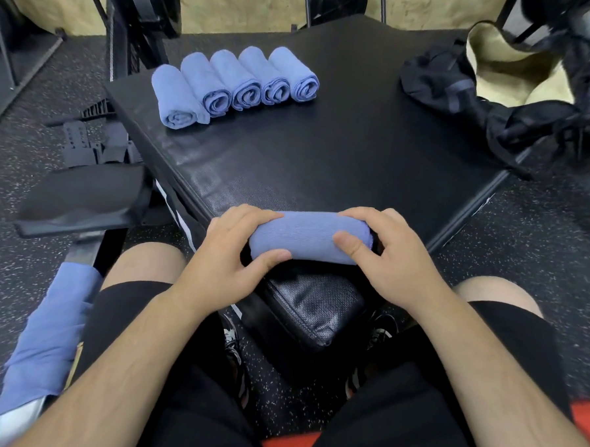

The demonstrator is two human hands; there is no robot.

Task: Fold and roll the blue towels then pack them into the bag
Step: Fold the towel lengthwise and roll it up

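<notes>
Lower centre: both grips wrapped on a rolled blue towel (308,236) at the tabletop's (342,150) near corner, left hand (232,245), right hand (386,252). Five finished rolls (232,86) upper left; bag (492,93) upper right, gaping. Risk: loosened hold lets roll unwind or tumble off the edge

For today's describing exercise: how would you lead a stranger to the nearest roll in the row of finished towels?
Start at the black padded platform. Near its far left edge lies a row of five rolled blue towels. The nearest roll is the leftmost, sitting closest to the edge.
</notes>
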